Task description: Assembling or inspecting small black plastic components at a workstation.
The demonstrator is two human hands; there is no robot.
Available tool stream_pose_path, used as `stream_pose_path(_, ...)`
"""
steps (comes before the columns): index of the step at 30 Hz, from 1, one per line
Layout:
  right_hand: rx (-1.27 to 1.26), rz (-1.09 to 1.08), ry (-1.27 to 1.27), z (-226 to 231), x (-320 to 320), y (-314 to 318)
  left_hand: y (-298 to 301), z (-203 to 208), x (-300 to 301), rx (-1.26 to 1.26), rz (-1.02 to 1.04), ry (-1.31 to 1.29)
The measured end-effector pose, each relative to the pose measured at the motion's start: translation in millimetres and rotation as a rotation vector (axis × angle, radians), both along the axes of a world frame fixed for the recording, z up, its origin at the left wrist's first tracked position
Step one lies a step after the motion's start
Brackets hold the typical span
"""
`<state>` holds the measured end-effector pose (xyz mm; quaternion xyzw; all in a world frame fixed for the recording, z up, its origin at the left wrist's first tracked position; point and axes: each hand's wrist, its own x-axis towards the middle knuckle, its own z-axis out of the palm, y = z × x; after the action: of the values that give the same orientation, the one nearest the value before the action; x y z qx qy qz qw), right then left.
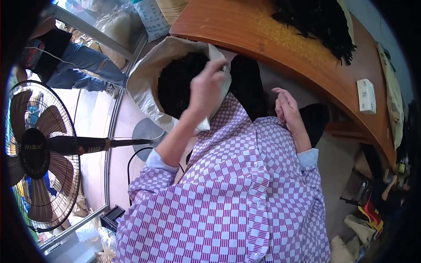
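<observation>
My left hand (207, 89) is over a white woven sack (142, 90), beside its right-hand rim. Its fingers are bent and blurred, so whether anything is between them cannot be made out. Inside the sack lies a mass of small black pieces (173, 85). My right hand (288, 109) hovers above my lap, open and loosely curled, one finger stretched to the left. Nothing shows in it. On the desk (219, 24) ahead lies a heap of black strips (322, 22), with yellowish crumbs scattered next to it.
A small white box (366, 96) sits on the desk at right. The desk's curved edge runs above my knees. To the left stands a black fan (35, 151). Beyond the glass door frame is another person's jeans-clad leg (83, 65). Full bags (151, 19) stand at the back.
</observation>
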<state>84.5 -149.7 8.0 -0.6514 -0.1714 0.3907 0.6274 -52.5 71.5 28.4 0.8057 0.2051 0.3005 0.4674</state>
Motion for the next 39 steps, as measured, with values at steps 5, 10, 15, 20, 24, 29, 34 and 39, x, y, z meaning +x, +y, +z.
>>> stream_pose_path(5, -0.189, -0.292, 0.154, -77.8, 28.9, -32.2, 99.4, -54.7, -8.0, 0.455, 0.225, 0.388)
stream_pose_path(10, -0.211, -0.422, 0.260, -107.2, 40.2, -64.7, 79.4, -104.9, 45.1, 0.729, 0.042, 0.783)
stream_pose_path(15, -0.347, -0.310, -0.009, -136.0, 34.5, -23.0, 167.6, -166.5, -0.3, 0.653, 0.120, 0.868)
stream_pose_path(20, -0.193, -0.375, 0.042, -127.0, 29.1, -45.6, 148.7, -131.8, 14.6, 0.649, 0.192, 1.039)
stream_pose_path(24, -0.094, -0.342, 0.032, -124.5, 30.6, -41.2, 138.4, -124.0, 13.8, 0.502, 0.262, 1.013)
stream_pose_path(29, -0.122, -0.320, 0.011, -131.0, 40.0, -41.5, 113.2, -122.2, 12.5, 0.526, 0.294, 0.983)
stream_pose_path(34, -0.168, -0.294, -0.164, -145.6, 43.5, -41.4, 105.6, -131.8, -0.8, 0.611, 0.273, 0.950)
stream_pose_path(39, -0.193, -0.261, -0.139, -128.9, 36.0, -41.6, 91.7, -146.1, -8.6, 0.691, 0.343, 0.834)
